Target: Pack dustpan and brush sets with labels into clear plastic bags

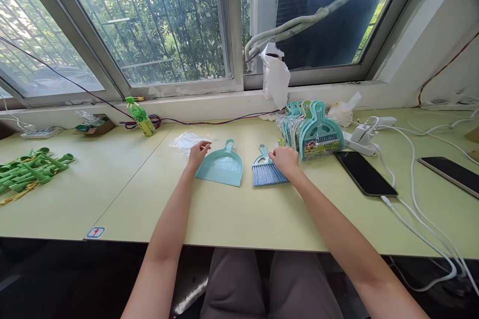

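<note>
A light turquoise dustpan [220, 168] lies flat on the table, its handle pointing toward the window. At its upper left edge is my left hand [199, 154], fingers curled together; whether they pinch anything is hidden. Right of the dustpan lies a matching hand brush [266, 173] with blue-grey bristles facing me. My right hand [286, 160] is closed at the brush's right side and covers part of it. Crumpled clear plastic wrap [187, 142] rests behind my left hand. Several wrapped dustpan-and-brush sets [318, 134] stand in a row beyond my right hand.
Green plastic pieces [33, 169] are heaped at the far left. A green-capped bottle [141, 117] leans near the sill beside a small box [95, 125]. On the right are a black phone [365, 173], a second phone [452, 174], a power strip [359, 142] and white cables.
</note>
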Demonstrator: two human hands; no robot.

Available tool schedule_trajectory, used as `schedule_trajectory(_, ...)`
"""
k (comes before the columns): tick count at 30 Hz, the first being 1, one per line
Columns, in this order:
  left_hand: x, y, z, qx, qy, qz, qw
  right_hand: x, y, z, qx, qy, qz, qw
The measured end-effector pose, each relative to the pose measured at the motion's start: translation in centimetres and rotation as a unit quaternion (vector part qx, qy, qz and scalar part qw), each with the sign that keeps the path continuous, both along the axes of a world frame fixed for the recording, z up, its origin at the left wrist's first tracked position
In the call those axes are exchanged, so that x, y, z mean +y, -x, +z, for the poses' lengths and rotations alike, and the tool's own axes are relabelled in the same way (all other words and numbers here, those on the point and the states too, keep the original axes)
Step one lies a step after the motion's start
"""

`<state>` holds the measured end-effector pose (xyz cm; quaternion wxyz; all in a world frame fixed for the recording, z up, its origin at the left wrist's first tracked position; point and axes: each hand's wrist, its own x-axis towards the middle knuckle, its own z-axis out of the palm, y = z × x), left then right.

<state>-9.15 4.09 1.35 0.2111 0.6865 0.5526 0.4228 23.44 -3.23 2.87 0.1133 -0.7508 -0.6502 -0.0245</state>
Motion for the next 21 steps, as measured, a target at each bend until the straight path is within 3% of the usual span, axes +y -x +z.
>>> schedule_trajectory(10,0.1,0.0,-1.3,0.065,0.065,-0.032,0.995,0.0,0.6,-0.3,-0.012,0.018,0.026,0.999)
schedule_trajectory(14,0.1,-0.3,-1.3,0.091,0.053,-0.049,0.993,0.1,0.1,0.1,0.036,0.076,0.049,0.995)
schedule_trajectory(21,-0.1,-0.8,-0.9,0.155,0.033,0.012,0.987,0.1,-0.2,0.5,0.037,0.105,0.046,0.993)
